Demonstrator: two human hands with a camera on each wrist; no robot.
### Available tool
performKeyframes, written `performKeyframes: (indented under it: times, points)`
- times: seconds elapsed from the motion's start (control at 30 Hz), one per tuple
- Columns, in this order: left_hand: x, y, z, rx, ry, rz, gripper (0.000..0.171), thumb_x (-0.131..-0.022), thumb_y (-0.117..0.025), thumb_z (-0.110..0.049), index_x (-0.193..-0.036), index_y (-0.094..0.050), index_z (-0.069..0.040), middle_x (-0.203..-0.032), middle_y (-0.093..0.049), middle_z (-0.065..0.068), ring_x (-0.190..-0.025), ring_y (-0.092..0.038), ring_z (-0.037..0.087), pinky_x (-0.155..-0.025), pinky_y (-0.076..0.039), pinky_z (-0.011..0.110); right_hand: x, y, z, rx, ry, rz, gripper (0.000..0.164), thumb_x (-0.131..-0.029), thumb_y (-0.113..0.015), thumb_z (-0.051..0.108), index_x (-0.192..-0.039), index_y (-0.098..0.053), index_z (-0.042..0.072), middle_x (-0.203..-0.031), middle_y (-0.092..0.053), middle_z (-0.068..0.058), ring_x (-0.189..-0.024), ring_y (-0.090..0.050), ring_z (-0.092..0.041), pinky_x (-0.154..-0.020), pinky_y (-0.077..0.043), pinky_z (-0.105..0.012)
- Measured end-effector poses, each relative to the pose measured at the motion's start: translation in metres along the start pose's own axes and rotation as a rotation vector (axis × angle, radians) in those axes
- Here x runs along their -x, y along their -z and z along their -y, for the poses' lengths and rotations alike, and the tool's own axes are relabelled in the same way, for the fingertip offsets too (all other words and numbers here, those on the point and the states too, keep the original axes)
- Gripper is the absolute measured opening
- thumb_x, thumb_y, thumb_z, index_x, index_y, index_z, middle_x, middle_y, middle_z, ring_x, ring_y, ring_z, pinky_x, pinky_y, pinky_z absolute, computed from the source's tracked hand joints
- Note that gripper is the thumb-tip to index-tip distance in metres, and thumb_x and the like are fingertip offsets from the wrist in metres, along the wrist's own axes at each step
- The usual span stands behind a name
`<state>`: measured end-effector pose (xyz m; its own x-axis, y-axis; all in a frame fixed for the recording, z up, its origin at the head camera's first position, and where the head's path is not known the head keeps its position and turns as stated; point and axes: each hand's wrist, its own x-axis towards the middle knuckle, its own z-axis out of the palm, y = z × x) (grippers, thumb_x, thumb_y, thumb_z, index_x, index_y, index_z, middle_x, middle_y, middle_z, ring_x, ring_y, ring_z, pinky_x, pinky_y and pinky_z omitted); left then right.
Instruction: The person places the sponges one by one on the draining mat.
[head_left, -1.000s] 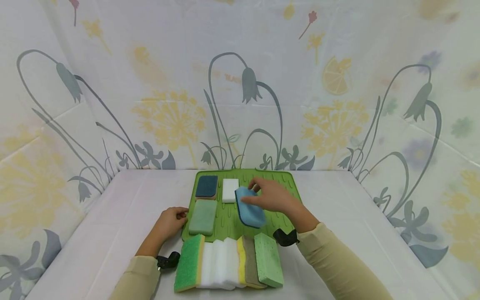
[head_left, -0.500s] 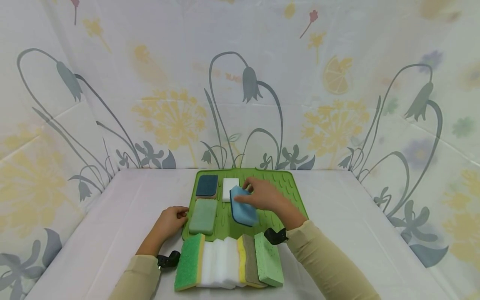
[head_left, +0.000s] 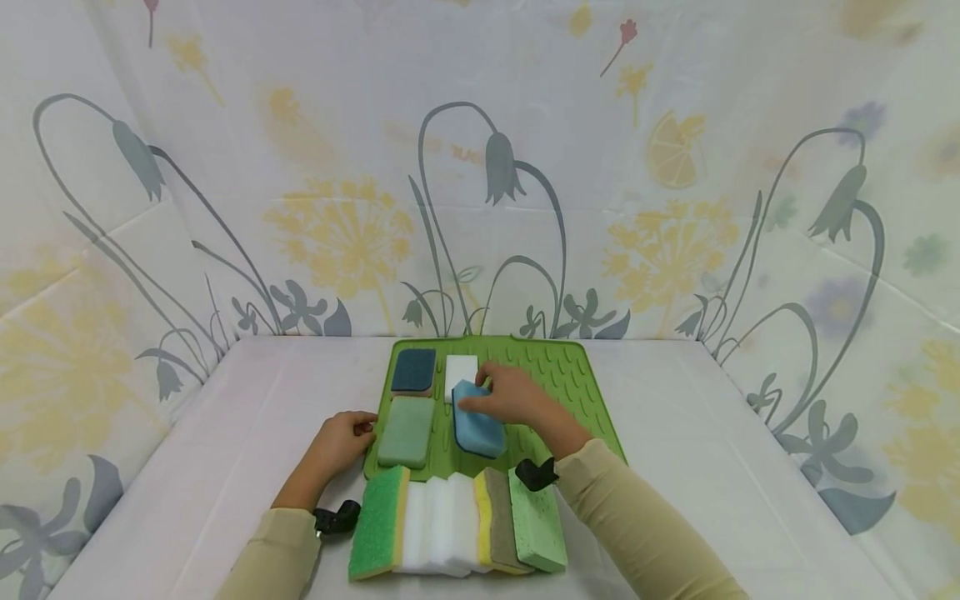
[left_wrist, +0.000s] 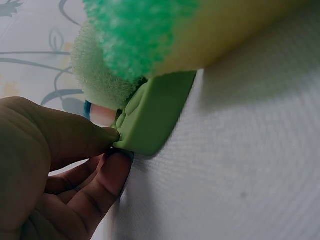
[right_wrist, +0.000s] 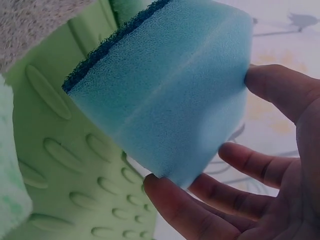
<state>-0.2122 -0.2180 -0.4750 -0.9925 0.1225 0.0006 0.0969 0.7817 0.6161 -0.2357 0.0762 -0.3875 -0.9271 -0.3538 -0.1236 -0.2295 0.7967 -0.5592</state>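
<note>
My right hand (head_left: pixel 517 396) holds a light blue sponge (head_left: pixel 478 425) with a dark blue scouring side, thumb on one edge and fingers on the opposite one. In the right wrist view the sponge (right_wrist: pixel 175 85) is tilted, and the ridged green mat (right_wrist: pixel 65 165) shows behind it. My left hand (head_left: pixel 339 450) is at the left edge of the green mat (head_left: pixel 540 367). The left wrist view shows its thumb and forefinger pinching the mat's rim (left_wrist: pixel 150 130). On the mat lie a pale green sponge (head_left: pixel 407 432), a dark blue-topped sponge (head_left: pixel 414 371) and a white sponge (head_left: pixel 461 372), partly hidden by the blue one.
Before the mat stands a row of sponges on edge: a green and yellow one (head_left: pixel 378 525), several white ones (head_left: pixel 438 529), a yellow and grey-brown one (head_left: pixel 501 525) and a speckled light green one (head_left: pixel 536 529). A flower-printed cloth (head_left: pixel 480 233) rises behind the white table (head_left: pixel 697 433).
My right hand has moved left with the blue sponge, from the mat's middle to beside the pale green sponge and in front of the white one. My left hand stays at the mat's edge.
</note>
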Motion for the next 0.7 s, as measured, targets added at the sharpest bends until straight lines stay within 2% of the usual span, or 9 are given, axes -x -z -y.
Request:
performKeyframes:
  times: [0.23, 0.5, 0.7]
  points:
    - [0.0, 0.0, 0.0, 0.003, 0.007, 0.002, 0.035, -0.091, -0.06, -0.009, -0.124, -0.063, 0.004, -0.103, -0.068, 0.012, -0.093, -0.064, 0.024, -0.076, -0.053, 0.039, -0.007, -0.008, 0.001, 0.068, 0.012, 0.013, 0.053, -0.085, -0.068, 0.051, -0.119, -0.057, 0.011, -0.095, -0.063, -0.004, -0.074, -0.057, -0.016, -0.062, -0.046, -0.031]
    - [-0.001, 0.0, 0.0, 0.002, 0.009, 0.008, 0.035, -0.091, -0.061, -0.009, -0.124, -0.063, 0.004, -0.102, -0.068, 0.012, -0.093, -0.064, 0.023, -0.075, -0.053, 0.039, -0.013, -0.015, 0.005, 0.152, 0.0, 0.025, 0.054, -0.086, -0.066, 0.053, -0.119, -0.057, 0.011, -0.098, -0.064, -0.005, -0.076, -0.057, -0.016, -0.066, -0.047, -0.033]
    - [0.0, 0.001, 0.0, -0.001, 0.0, 0.012, 0.035, -0.092, -0.06, -0.009, -0.124, -0.062, 0.004, -0.102, -0.068, 0.011, -0.093, -0.064, 0.024, -0.075, -0.053, 0.04, -0.016, -0.021, 0.008, 0.176, 0.009, 0.01, 0.05, -0.084, -0.068, 0.051, -0.112, -0.059, 0.01, -0.097, -0.064, -0.005, -0.076, -0.056, -0.017, -0.065, -0.046, -0.033]
